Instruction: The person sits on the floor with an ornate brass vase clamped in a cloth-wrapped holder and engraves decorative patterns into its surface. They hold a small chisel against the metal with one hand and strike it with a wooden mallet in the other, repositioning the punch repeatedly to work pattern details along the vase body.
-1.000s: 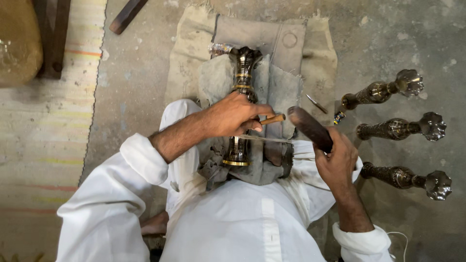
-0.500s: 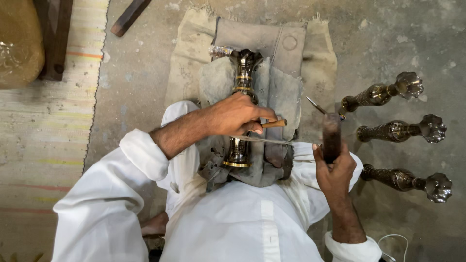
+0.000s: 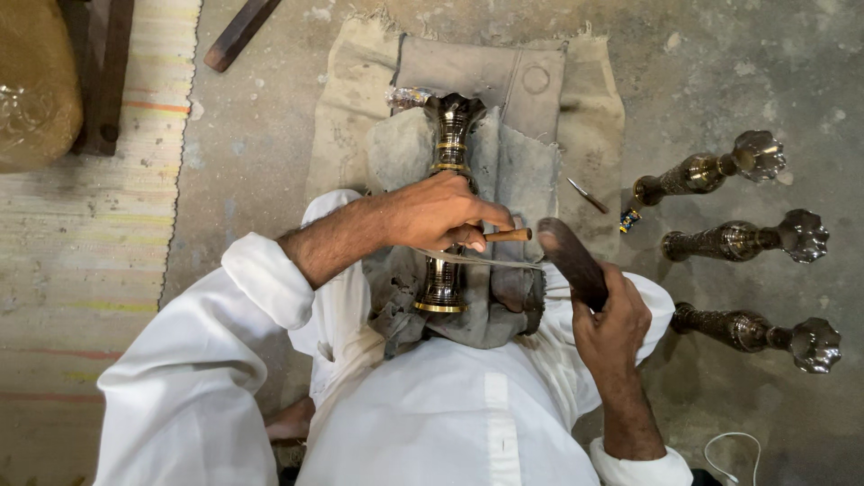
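Now we see the dark brass vase [image 3: 447, 211] lying on grey cloth [image 3: 517, 171] across the lap, our left hand [image 3: 441, 211] closed around a small chisel [image 3: 506, 236] pressed against its neck. Our right hand [image 3: 616, 319] grips a dark wooden mallet [image 3: 571, 261], which half a second ago stood upright and has swung down to just beside the chisel's end, so a blow is landing. Right of the vase, three similar vases [image 3: 733, 238] lie on the concrete floor [image 3: 720, 81], well apart; nothing blocks the hands.
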The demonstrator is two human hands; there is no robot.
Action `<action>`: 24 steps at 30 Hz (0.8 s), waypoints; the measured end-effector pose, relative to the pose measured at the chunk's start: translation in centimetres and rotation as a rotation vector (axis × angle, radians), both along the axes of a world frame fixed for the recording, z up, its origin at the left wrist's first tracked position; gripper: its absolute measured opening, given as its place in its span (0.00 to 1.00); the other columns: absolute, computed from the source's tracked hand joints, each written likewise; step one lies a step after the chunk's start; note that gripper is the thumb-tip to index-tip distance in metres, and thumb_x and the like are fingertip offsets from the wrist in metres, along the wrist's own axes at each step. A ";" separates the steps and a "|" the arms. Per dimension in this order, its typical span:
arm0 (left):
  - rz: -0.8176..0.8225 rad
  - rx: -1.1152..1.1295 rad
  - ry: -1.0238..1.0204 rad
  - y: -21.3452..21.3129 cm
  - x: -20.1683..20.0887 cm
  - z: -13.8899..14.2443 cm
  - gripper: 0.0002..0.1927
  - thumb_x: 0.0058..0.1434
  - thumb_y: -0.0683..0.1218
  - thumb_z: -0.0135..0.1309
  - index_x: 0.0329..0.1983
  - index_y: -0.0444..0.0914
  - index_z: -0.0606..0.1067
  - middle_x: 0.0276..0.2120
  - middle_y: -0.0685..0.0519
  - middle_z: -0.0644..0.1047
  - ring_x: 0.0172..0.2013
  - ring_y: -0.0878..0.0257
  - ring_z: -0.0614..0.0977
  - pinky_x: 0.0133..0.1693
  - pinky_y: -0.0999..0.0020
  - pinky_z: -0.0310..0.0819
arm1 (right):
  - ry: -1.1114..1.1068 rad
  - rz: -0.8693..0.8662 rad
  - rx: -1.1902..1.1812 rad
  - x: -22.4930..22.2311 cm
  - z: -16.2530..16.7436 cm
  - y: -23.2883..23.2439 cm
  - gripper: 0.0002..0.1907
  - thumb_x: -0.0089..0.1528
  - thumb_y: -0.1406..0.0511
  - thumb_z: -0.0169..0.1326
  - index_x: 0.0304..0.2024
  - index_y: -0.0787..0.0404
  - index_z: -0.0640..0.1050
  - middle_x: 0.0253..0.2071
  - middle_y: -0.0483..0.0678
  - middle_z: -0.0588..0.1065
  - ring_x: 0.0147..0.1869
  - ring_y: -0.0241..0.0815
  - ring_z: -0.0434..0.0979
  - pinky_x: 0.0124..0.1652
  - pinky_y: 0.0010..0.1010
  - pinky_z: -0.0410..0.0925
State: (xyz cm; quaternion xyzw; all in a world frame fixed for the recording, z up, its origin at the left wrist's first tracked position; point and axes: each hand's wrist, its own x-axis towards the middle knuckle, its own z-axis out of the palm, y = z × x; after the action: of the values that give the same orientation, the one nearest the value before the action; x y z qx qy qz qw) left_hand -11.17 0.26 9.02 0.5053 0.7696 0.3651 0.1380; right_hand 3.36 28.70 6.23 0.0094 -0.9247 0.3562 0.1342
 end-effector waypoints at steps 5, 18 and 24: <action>-0.020 0.005 -0.004 -0.1 -0.2 0.0 0.19 0.61 0.50 0.62 0.55 0.42 0.77 0.17 0.47 0.76 0.22 0.49 0.78 0.29 0.50 0.66 | -0.054 -0.062 0.047 0.2 -0.5 0.2 0.17 0.61 0.67 0.63 0.50 0.66 0.77 0.38 0.58 0.79 0.39 0.51 0.80 0.41 0.39 0.71; 0.233 0.169 -0.137 -1.7 1.0 1.5 0.19 0.62 0.47 0.63 0.54 0.38 0.74 0.31 0.51 0.84 0.30 0.58 0.88 0.32 0.60 0.77 | -0.422 0.023 0.108 -0.6 -1.2 1.0 0.20 0.56 0.63 0.64 0.49 0.58 0.76 0.27 0.52 0.77 0.27 0.49 0.75 0.32 0.38 0.67; 0.225 0.087 -0.079 -1.3 2.3 0.5 0.18 0.62 0.49 0.62 0.52 0.38 0.75 0.30 0.50 0.84 0.32 0.54 0.87 0.36 0.57 0.78 | -0.392 -0.056 -0.005 -1.5 -1.8 0.9 0.19 0.59 0.62 0.65 0.50 0.60 0.75 0.27 0.54 0.75 0.28 0.49 0.73 0.32 0.37 0.67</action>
State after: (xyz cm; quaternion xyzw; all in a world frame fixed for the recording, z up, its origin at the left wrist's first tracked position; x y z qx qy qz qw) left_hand -8.88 -1.08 9.52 0.4063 0.7988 0.4312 0.1042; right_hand 1.84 29.59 4.44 -0.0863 -0.9320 0.3499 -0.0386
